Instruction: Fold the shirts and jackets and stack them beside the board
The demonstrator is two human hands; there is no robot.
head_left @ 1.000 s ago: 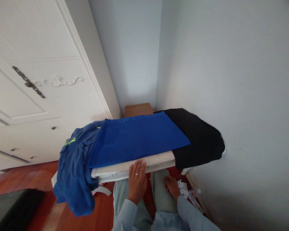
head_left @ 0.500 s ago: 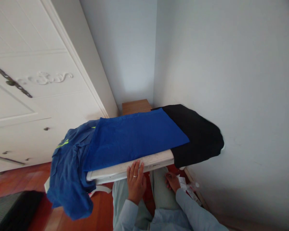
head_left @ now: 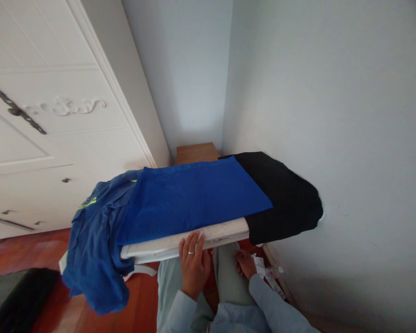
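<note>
A smooth blue cloth [head_left: 197,196] lies flat across a narrow white-edged board [head_left: 225,231] in front of me. Black cloth [head_left: 286,199] covers the board's right end, partly under the blue one. Over the left end hangs a bunched darker-blue garment [head_left: 97,236] with yellow-green stripes. My left hand [head_left: 194,266] rests with outstretched fingers on the board's near edge, just below the blue cloth, holding nothing. Down by my right knee, my right hand [head_left: 246,263] has loosely bent fingers with small gaps, and no object shows in it.
A white wardrobe [head_left: 65,148] stands at the left, a grey wall [head_left: 360,138] close at the right. Behind the board sits a brown wooden surface [head_left: 197,152]. A black item [head_left: 27,296] lies on the red-brown floor; papers [head_left: 268,275] lie by the wall.
The view has shifted slightly, so the board and wardrobe edges sit a little differently. My hands keep their places at the board edge and by the knee; the cloths lie as before.
</note>
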